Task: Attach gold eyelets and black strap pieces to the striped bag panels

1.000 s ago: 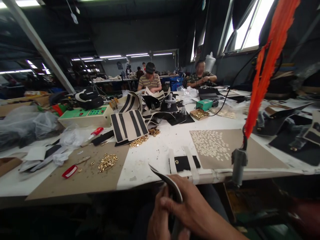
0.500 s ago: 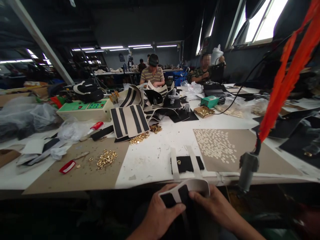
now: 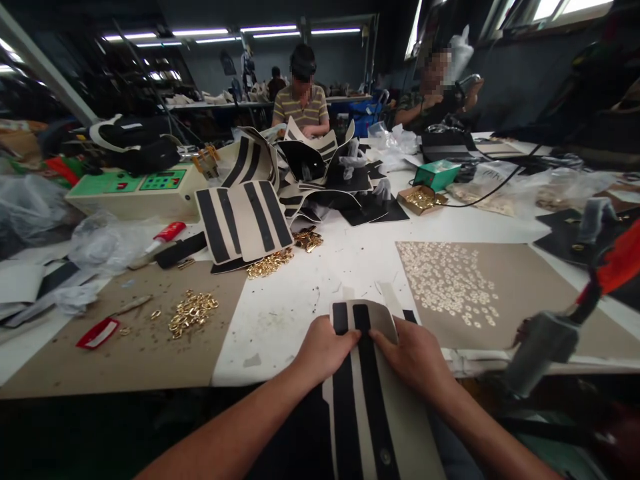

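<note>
A cream panel with two black stripes lies from my lap up onto the table's front edge. My left hand grips its upper left side, fingers curled over it. My right hand presses and pinches its upper right side. The panel's rounded top end covers the black patch with white straps on the white tabletop. A small stud shows near the panel's lower end.
Striped panels are piled mid-table with gold rings and gold pieces. Pale washers cover a brown sheet. A grey hanging tool with an orange cord sits at right. A green-topped machine stands left. Two people sit opposite.
The striped panel, held curled below the table edge before, is now spread flat with its top end on the table. Both hands rose to the edge. My view tipped downward.
</note>
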`<move>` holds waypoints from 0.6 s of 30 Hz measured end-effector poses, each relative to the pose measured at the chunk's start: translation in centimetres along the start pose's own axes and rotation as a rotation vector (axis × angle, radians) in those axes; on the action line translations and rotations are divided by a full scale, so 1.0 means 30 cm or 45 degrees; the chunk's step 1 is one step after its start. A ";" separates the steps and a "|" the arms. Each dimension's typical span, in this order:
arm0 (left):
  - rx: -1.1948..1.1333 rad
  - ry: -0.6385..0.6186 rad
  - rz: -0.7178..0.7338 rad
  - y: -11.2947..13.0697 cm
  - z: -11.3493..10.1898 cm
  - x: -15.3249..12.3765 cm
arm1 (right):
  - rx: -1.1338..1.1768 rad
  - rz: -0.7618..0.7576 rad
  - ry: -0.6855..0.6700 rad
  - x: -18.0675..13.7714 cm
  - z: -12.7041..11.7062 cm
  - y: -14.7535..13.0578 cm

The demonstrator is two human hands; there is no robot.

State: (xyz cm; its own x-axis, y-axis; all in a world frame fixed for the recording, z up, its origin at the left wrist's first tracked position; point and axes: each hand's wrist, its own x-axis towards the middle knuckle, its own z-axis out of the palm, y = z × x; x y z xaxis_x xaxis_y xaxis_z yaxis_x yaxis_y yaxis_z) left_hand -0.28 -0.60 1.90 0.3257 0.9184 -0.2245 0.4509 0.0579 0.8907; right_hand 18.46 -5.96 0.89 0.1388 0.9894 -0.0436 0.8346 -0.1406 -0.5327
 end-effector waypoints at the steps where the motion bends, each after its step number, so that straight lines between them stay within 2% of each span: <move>1: 0.020 -0.007 -0.007 0.002 0.000 0.011 | -0.016 0.002 0.005 0.004 0.004 0.004; 9: 0.074 -0.093 -0.047 0.010 -0.002 0.055 | -0.058 0.006 0.021 0.031 0.017 0.024; 13: 0.061 -0.089 -0.030 0.005 0.001 0.064 | -0.032 0.005 -0.022 0.047 0.019 0.024; 18: 0.030 -0.056 -0.023 0.007 0.006 0.072 | -0.133 0.033 -0.043 0.063 0.024 0.019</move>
State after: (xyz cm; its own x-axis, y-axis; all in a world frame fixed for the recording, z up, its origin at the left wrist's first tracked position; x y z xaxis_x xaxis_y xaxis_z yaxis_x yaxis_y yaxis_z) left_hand 0.67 1.32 1.55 0.3534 0.8992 -0.2580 0.4764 0.0644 0.8769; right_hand 18.80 -4.15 -0.12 0.1444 0.9858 -0.0859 0.8824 -0.1676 -0.4397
